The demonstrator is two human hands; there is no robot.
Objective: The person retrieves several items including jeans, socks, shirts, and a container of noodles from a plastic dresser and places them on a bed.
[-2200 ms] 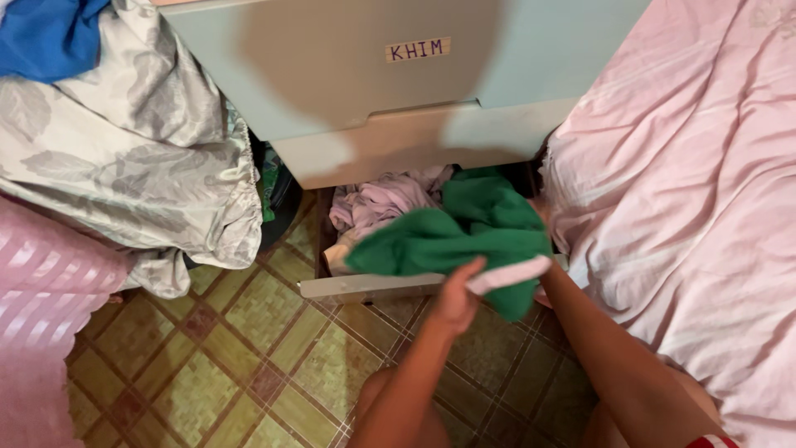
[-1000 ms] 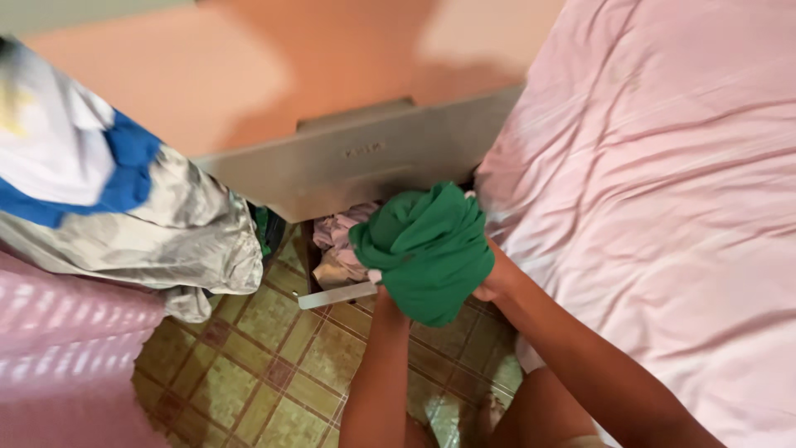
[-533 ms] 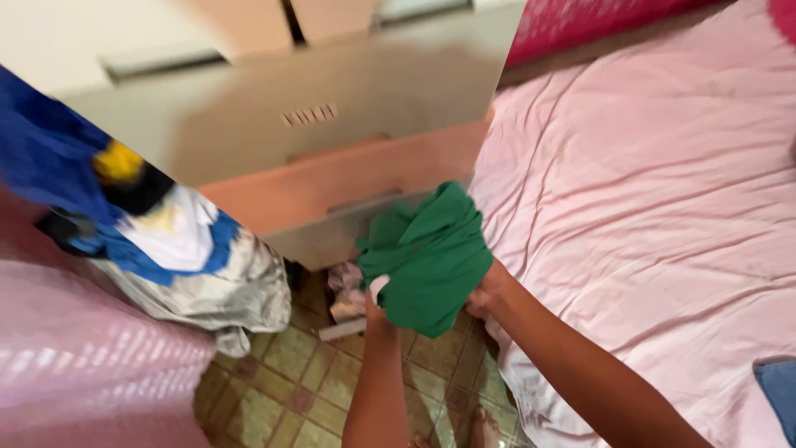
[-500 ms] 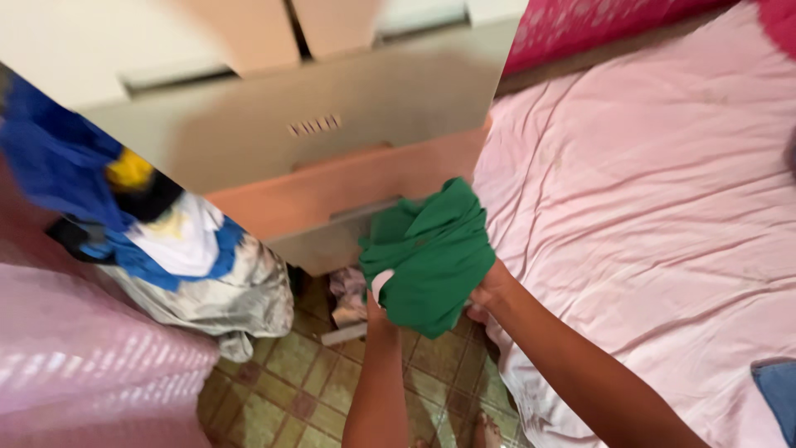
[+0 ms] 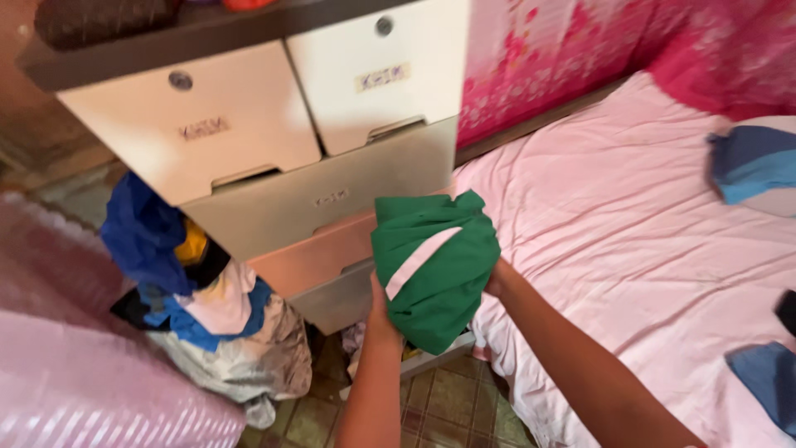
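A green cloth [image 5: 433,270] with a white stripe is bunched up in the air, just in front of the drawer chest [image 5: 274,158]. The left hand [image 5: 380,300] holds it from below, fingers closed on the cloth. The right hand [image 5: 495,278] grips its right side, mostly hidden behind it. Left of the chest sits a pile of clothes [image 5: 195,315]. Right of the chest is a bed with a pink sheet [image 5: 630,249].

Garment [image 5: 433,265] sits up between both hands, drawer chest [image 5: 274,166] behind it, clothes heap [image 5: 199,315] to the left, bed [image 5: 630,265] on the right.
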